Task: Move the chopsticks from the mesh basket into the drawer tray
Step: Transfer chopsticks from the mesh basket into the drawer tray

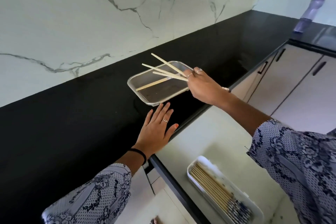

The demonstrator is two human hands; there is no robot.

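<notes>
Black countertop (72, 123) runs from 8 o'clock up to 2 o'clock under a white marble-veined backsplash (91, 14). Mesh basket (145, 97), rectangular with a metal rim, sits on the counter just above frame centre, near the front edge. Right hand (201, 85) is over the basket's 3 o'clock end, fingers closed around a bunch of three pale wooden chopsticks (167, 71); these fan out toward 10 o'clock, raised above the basket, tips apart. One chopstick in the basket (151, 84) lies on the mesh, slanting from 8 o'clock to 2 o'clock; its upper end passes under the held bunch. Left hand (157, 129) is open and flat, palm down on the counter at the basket's 6 o'clock, fingers spread, fingertips just beside the rim; contact with the rim cannot be told. Rings on both hands, dark band on the left wrist, patterned sleeves (300, 160) on both arms. Open drawer (209, 132) at 5 o'clock, below the counter edge; inside it a white drawer tray (192, 169) holds a row of chopsticks lying side by side, lengthwise, dark patterned ends toward 5 o'clock. Purple bottle (309, 12) stands upright on the counter far off at 2 o'clock. Cabinet doors (300, 82) with dark handles at 3 o'clock.
</notes>
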